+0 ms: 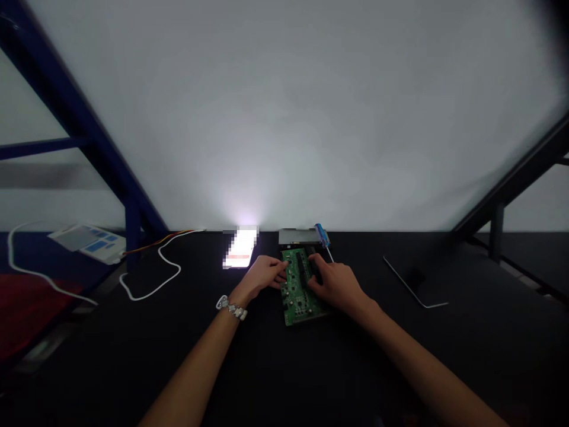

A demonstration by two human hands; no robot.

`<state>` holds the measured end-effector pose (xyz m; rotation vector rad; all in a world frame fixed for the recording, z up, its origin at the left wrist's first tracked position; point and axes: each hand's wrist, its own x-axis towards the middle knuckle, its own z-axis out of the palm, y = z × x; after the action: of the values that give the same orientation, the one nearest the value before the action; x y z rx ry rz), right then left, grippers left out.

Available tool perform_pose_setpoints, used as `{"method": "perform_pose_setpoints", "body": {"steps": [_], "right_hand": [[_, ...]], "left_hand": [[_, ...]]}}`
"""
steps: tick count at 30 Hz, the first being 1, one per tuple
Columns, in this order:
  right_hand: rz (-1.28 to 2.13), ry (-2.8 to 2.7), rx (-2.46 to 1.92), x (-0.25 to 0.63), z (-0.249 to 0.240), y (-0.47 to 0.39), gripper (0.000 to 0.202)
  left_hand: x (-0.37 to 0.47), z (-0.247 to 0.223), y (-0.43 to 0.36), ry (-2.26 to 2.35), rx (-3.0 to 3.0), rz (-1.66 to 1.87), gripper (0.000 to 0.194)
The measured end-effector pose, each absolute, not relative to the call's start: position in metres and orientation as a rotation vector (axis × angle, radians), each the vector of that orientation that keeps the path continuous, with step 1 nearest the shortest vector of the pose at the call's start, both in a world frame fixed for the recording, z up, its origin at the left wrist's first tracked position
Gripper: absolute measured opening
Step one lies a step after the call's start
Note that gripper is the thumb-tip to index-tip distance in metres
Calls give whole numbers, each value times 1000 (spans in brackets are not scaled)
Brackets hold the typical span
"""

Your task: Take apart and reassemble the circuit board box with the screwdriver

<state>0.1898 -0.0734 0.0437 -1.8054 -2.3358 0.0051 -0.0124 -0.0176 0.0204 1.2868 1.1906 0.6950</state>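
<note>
A green circuit board (297, 296) lies at a slight tilt on the black tabletop in front of me. My left hand (265, 271) grips its left edge, thumb on top and the other fingers curled at the side. Bent over the board's right part, my right hand (335, 281) has its thumb and forefinger on a long dark part (304, 270) of the board. A screwdriver with a blue handle (322, 235) points its shaft toward the back of my right hand; whether the hand touches it I cannot tell. Behind the board sits a flat grey metal piece (297, 236).
A lit phone (241, 248) leans near the wall, left of the board. Further left, a white cable (171, 284) curls beside a pale printed card (91, 242). To the right lies a thin bent metal rod (411, 289). Blue frame bars (84, 124) slant at the left.
</note>
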Motion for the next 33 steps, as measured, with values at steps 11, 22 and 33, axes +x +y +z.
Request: {"method": "perform_pose_setpoints", "body": {"steps": [11, 22, 33], "right_hand": [[-72, -2316, -1751, 186, 42, -77, 23], [-209, -2402, -1666, 170, 37, -78, 25], [-228, -2378, -1678, 177, 29, -73, 23]], "left_hand": [[-9, 19, -16, 1178, 1342, 686, 32], [-7, 21, -18, 1389, 1614, 693, 32], [-9, 13, -5, 1313, 2454, 1082, 24]]}}
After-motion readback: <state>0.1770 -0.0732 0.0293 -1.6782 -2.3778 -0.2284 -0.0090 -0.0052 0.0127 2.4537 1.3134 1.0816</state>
